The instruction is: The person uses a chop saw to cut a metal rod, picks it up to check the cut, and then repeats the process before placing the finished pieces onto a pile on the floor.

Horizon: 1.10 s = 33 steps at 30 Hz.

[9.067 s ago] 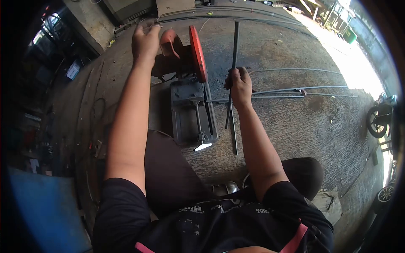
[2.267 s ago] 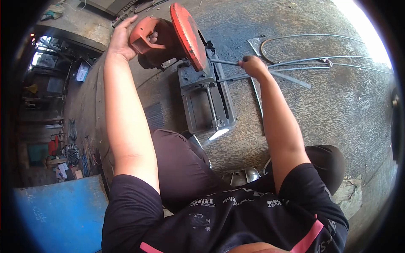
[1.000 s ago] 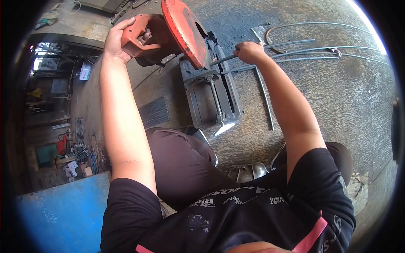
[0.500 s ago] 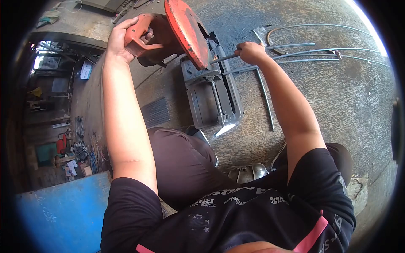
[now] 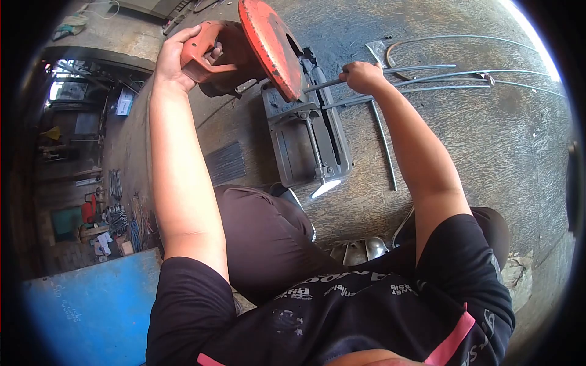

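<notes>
My left hand (image 5: 177, 59) is wrapped around the orange handle (image 5: 194, 61) of a cut-off saw, whose worn red blade guard (image 5: 271, 52) stands over the grey base (image 5: 296, 149). In my right hand (image 5: 364, 78) is a metal rod (image 5: 421, 68), gripped from above just to the right of the saw. The rod's left end runs in toward the guard, where the blade and the contact point are hidden. Other rods (image 5: 439, 89) lie beside it, reaching the base below my hand. A clamp screw (image 5: 314, 143) runs along the base toward me.
A short rod (image 5: 384, 146) lies on the floor right of the base. Several cut rods (image 5: 226, 161) lie together to its left. A curved brown hose or rod (image 5: 390, 52) is at upper right. A blue panel (image 5: 97, 305) and cluttered tools (image 5: 116, 213) are at left.
Almost nothing differs. Both hands keep their grip and place, and the saw guard sits at nearly the same height; a small glow beside the guard's lower edge no longer shows.
</notes>
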Motion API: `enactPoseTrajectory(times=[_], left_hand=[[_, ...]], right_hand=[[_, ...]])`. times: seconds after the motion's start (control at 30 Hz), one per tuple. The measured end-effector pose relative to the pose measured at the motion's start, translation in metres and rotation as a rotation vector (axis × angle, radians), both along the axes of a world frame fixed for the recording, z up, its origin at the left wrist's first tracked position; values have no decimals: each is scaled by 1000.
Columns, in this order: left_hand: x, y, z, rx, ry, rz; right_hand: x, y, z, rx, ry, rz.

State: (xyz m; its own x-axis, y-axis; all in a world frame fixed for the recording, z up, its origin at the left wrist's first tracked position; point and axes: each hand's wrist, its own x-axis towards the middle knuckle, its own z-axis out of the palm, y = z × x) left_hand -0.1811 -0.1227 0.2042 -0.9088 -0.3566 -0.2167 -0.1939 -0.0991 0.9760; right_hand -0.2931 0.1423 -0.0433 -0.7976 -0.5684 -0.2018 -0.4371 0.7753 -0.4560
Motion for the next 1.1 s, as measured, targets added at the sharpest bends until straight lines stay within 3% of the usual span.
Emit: enactPoseTrajectory(times=[1.1], left_hand=[[-2,-3,0,-41,-16,-36]], right_hand=[[0,1,-1,7,-35,4]])
